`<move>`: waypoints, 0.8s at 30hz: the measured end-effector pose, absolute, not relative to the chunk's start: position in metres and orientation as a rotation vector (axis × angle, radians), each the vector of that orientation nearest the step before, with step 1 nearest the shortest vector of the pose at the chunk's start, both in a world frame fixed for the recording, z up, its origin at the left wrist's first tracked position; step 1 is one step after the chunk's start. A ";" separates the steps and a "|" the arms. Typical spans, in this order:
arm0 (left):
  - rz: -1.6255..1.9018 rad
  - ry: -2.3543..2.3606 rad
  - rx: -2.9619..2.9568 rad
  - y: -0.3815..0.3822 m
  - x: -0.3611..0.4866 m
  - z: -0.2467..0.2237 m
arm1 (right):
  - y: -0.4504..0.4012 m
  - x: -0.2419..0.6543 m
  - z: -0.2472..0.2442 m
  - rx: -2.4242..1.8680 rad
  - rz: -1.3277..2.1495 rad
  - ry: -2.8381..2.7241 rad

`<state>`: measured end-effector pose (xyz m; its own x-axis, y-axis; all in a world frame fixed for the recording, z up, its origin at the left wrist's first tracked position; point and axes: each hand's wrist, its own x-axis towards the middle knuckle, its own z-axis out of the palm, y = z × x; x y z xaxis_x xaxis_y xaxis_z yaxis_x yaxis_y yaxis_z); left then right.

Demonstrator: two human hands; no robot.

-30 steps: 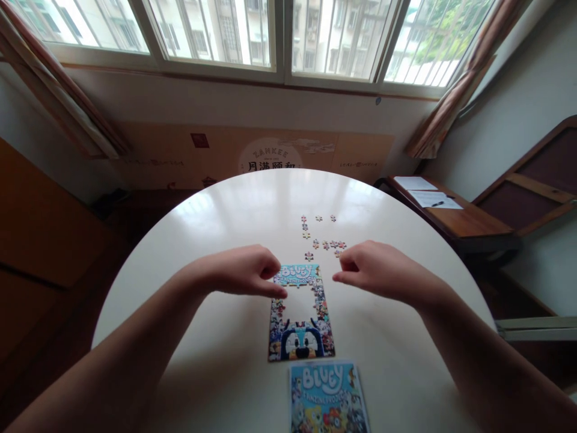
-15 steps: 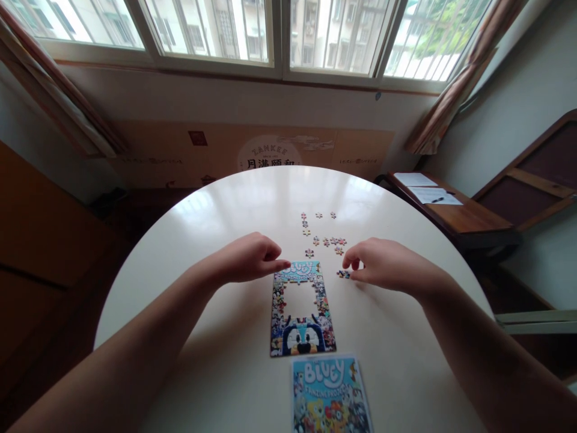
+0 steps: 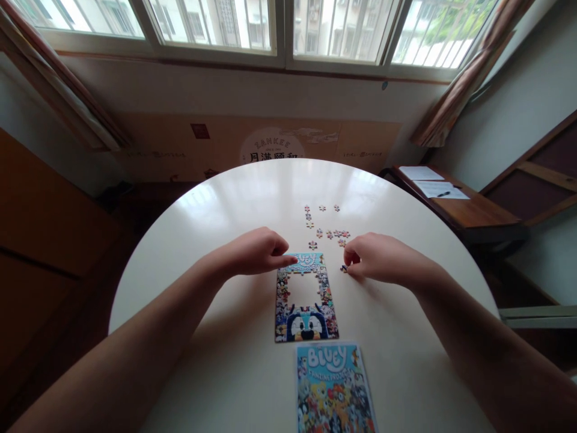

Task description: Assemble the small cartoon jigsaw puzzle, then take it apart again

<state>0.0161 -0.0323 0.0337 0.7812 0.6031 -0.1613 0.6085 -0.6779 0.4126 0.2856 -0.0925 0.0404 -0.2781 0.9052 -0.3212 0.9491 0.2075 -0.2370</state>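
A partly assembled jigsaw puzzle [image 3: 307,326] lies flat on the white round table, with a gap in its middle where the tabletop shows. My left hand [image 3: 256,251] has its fingers curled in, and its thumb reaches over the top left of the puzzle. Right of the puzzle, my right hand [image 3: 376,258] pinches down at the table on a small dark puzzle piece [image 3: 344,269], partly hidden by the fingertips. Several loose puzzle pieces [image 3: 309,225] lie scattered beyond the puzzle, some close to my right knuckles.
A printed picture card [image 3: 333,385] lies on the table [image 3: 216,373] below the puzzle. To the right stands a wooden desk [image 3: 471,213] with papers [image 3: 439,189] and a pen. Windows and a cardboard panel [image 3: 216,141] are beyond the table.
The view has shifted slightly. My right fingers have closed over the dark pieces beside the puzzle, and less of them shows. My left hand keeps its place at the puzzle's top.
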 end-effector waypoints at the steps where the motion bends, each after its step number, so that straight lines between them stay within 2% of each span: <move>1: -0.022 0.912 2.521 -0.033 0.017 0.034 | -0.091 0.288 0.040 1.792 -0.667 2.345; 14: -0.100 0.863 2.461 -0.039 0.018 0.039 | -0.092 0.281 0.045 1.360 -1.524 2.355; 24: -0.110 0.774 2.505 -0.047 0.023 0.038 | -0.103 0.254 0.032 1.438 -1.553 2.421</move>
<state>0.0226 -0.0467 0.0381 0.8340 0.5058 -0.2205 0.5471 -0.7062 0.4495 0.2539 -0.1034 0.0324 -0.5978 0.7082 -0.3755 0.6366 0.1347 -0.7594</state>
